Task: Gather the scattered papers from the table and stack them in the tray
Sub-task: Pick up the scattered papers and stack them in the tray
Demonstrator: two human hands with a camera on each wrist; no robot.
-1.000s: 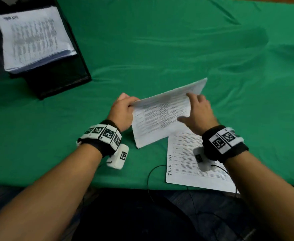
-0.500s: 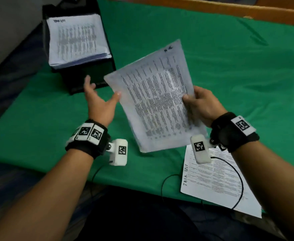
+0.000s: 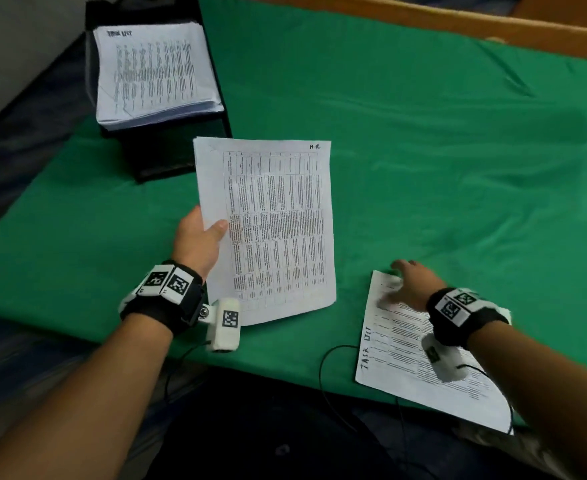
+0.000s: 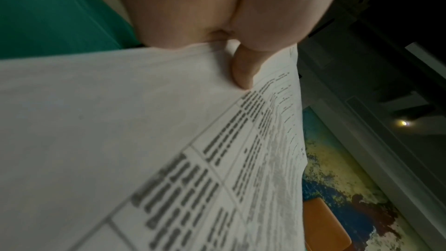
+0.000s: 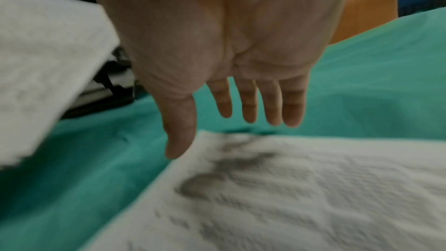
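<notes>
My left hand [image 3: 202, 237] holds a printed sheet [image 3: 271, 230] by its left edge, thumb on top, lifted above the green cloth. The left wrist view shows the thumb [image 4: 243, 70] pressed on that sheet [image 4: 120, 140]. A second sheet headed "TASK LIST" [image 3: 399, 355] lies at the table's near edge. My right hand [image 3: 410, 282] hovers over its far corner with fingers [image 5: 248, 102] straight and spread, holding nothing; the sheet [image 5: 289, 198] lies just below them. The black tray [image 3: 181, 150] stands at the far left with a stack of papers [image 3: 153, 74] in it.
A green cloth [image 3: 423, 150] covers the table, with a wooden edge [image 3: 458, 26] beyond it. The table's near edge runs just below my wrists. Black cables [image 3: 323, 375] hang off the front. Floor shows at the left.
The lifted sheet has passed from my right hand to my left. My right hand let go and dropped to the sheet lying at the near edge.
</notes>
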